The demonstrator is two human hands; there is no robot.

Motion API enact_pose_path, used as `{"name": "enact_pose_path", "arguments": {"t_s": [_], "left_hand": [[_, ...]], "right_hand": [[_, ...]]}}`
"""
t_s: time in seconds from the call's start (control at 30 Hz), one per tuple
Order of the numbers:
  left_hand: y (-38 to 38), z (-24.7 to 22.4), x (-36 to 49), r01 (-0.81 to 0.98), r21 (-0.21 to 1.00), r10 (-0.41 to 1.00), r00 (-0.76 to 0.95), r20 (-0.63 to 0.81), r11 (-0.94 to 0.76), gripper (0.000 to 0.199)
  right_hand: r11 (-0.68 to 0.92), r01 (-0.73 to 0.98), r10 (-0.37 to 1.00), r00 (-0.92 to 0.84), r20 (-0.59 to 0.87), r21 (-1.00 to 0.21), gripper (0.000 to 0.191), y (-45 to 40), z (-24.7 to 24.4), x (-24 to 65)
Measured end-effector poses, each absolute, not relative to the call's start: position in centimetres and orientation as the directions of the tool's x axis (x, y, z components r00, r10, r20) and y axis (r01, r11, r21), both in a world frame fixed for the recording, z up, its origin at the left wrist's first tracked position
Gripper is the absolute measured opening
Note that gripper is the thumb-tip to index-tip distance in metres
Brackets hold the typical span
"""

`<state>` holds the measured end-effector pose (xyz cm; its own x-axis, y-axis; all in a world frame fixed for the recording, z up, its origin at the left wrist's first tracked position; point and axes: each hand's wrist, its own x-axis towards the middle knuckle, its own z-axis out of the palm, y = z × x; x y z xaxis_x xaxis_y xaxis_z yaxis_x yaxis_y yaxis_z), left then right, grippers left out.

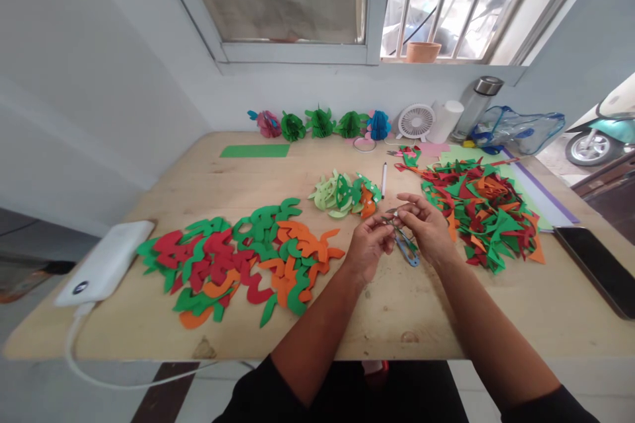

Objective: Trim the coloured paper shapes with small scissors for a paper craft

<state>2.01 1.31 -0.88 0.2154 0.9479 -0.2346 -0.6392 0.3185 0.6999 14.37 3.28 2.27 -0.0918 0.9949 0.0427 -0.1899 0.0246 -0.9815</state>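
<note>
My left hand (368, 246) and my right hand (425, 227) meet above the middle right of the table, fingertips pinched close together. Between them is something small and thin with a pale spot, too small to name. Under the fingers lies a blue tool (409, 254) with a hole at its end, its upper part hidden by my hands. Just beyond my left hand is a small heap of light green, dark green and orange cut paper shapes (342, 193). A heap of red, green and orange paper scraps (489, 208) lies right of my right hand.
Curved paper cut-outs (213, 264) spread across the left side. A white power bank (106, 263) sits at the left edge, a phone (598, 264) at the right. Folded paper figures (320, 122), a small fan (417, 122) and a bottle (477, 109) line the wall. A pen (383, 180) lies mid-table.
</note>
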Motion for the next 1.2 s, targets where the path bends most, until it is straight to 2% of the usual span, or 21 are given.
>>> {"name": "enact_pose_path", "arguments": {"t_s": [0.33,0.53,0.67,0.87,1.1,1.2], "left_hand": [[1.4,-0.2,1.8,-0.674,0.647,0.931,0.198,-0.306,0.356,0.029],[1.3,-0.1,1.7,-0.694,0.63,0.926,0.148,-0.348,0.348,0.028],[1.3,-0.2,1.7,-0.668,0.667,0.928,0.099,-0.36,0.33,0.029],[1.2,-0.2,1.9,-0.603,0.753,0.944,0.004,-0.329,0.265,0.027],[1.4,-0.1,1.9,-0.527,0.826,0.952,-0.098,-0.29,0.198,0.029],[1.5,-0.1,1.8,-0.543,0.819,0.946,-0.127,-0.298,0.185,0.03]], "right_hand": [[-0.097,-0.327,0.994,-0.078,-0.076,-0.94,0.037,3.1,2.8,14.2],[-0.086,-0.381,0.99,-0.135,-0.036,-0.921,0.037,3.0,3.4,14.5],[-0.037,-0.315,0.971,-0.234,0.04,-0.948,0.036,3.0,3.3,15.0],[0.061,-0.114,0.909,-0.403,0.102,-0.992,0.034,2.8,2.7,15.0],[0.076,-0.031,0.912,-0.402,0.082,-0.997,0.034,2.7,2.7,14.6],[0.073,-0.023,0.908,-0.412,0.076,-0.997,0.034,2.7,2.7,14.7]]}}
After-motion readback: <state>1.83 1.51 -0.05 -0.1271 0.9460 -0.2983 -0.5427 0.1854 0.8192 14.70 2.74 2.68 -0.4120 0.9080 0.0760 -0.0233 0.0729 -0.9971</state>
